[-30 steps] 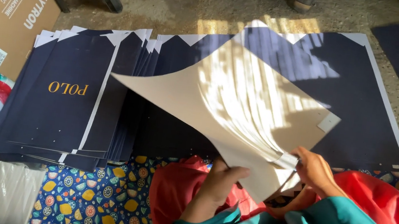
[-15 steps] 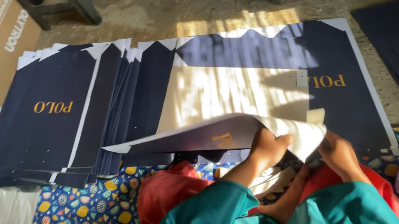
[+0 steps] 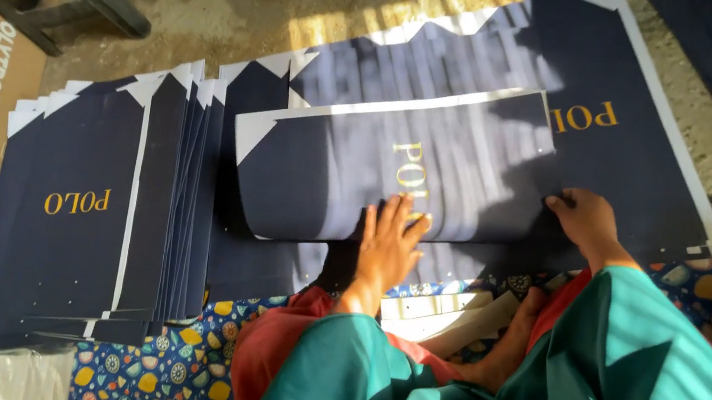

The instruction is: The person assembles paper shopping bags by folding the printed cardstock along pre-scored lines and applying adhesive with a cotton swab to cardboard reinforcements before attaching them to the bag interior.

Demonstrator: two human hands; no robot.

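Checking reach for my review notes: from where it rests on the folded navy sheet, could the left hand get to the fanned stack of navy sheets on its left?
Probably yes. The left hand lies flat on the folded navy sheet, and the fanned stack sits just beside it with nothing between.

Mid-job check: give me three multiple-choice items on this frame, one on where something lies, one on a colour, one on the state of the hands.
1. Where is the fanned stack of flat sheets?
A. to the picture's left of the folded sheet
B. on the person's lap
C. on top of the cardboard box

2. What colour is the lettering on the folded sheet?
A. white
B. gold
C. red

3. How do the hands stand?
A. both lifted clear of the sheet
B. both closed around a tool
C. left hand flat on the sheet, right hand at its edge

Answers: 1 A, the stack lies beside the folded sheet on the floor; 2 B, the letters are gold on navy; 3 C, left fingers spread flat, right fingers at the sheet's right edge.
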